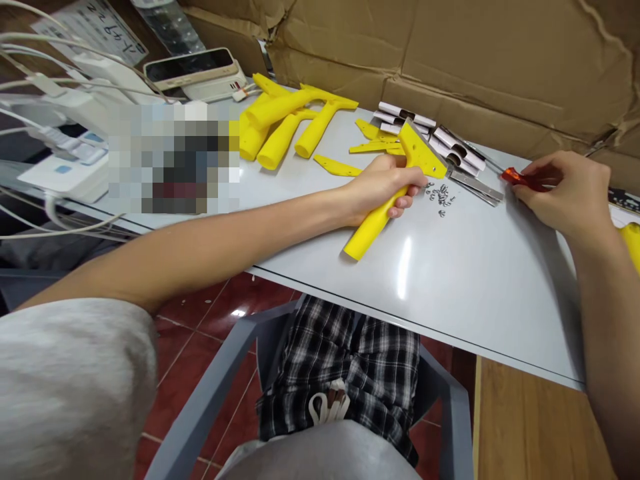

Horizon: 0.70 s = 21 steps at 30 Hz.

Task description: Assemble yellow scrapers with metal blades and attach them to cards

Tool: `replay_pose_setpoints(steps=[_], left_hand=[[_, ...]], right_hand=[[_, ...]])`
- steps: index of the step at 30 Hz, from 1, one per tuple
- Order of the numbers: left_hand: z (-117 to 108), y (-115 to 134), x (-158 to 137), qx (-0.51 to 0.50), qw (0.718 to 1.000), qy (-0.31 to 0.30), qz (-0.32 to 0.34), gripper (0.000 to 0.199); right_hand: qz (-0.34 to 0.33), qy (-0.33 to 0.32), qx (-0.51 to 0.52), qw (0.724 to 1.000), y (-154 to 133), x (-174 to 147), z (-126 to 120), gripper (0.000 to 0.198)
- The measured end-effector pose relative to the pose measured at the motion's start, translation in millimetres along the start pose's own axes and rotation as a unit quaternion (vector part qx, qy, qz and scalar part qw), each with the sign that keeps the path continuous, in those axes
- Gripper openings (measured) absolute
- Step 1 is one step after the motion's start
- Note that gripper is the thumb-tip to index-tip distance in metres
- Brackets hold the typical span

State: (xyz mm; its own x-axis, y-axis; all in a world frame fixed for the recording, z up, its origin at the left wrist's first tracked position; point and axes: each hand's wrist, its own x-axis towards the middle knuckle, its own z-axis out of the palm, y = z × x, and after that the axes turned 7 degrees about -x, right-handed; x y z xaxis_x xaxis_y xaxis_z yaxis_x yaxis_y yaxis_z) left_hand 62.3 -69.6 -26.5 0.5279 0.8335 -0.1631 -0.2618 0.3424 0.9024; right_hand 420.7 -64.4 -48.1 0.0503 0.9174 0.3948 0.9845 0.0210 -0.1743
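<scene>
My left hand (387,181) is closed around the yellow handle of a scraper (371,230), whose wide head points up and to the right. A metal strip shows along the head's far edge. My right hand (573,187) grips a screwdriver (514,176) by its red handle, its shaft pointing up and left, apart from the scraper. Between the hands lie a small pile of screws (441,195) and some metal strips (477,185). Beyond my left hand are flat yellow plates (337,167) and several white cardboard sleeves (457,151).
Several yellow scraper handles (277,143) are heaped at the back of the white table (450,287). At left stand a phone (193,68), white chargers and tangled cables (60,140). Brown cardboard (450,60) walls the back. Another yellow piece (633,241) shows at the right edge.
</scene>
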Motion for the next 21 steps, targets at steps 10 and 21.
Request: replay_pose_setpoints(steps=[10,21], left_hand=[[-3,2,1,0.003,1.0,-0.012,-0.008,0.019],[-1,5,1,-0.044,0.998,0.013,-0.032,0.022]], right_hand=[[-0.094,0.122,-0.067,0.986,-28,-1,6,0.027],[-0.227,0.076,0.09,0.967,-112,-34,11,0.009]])
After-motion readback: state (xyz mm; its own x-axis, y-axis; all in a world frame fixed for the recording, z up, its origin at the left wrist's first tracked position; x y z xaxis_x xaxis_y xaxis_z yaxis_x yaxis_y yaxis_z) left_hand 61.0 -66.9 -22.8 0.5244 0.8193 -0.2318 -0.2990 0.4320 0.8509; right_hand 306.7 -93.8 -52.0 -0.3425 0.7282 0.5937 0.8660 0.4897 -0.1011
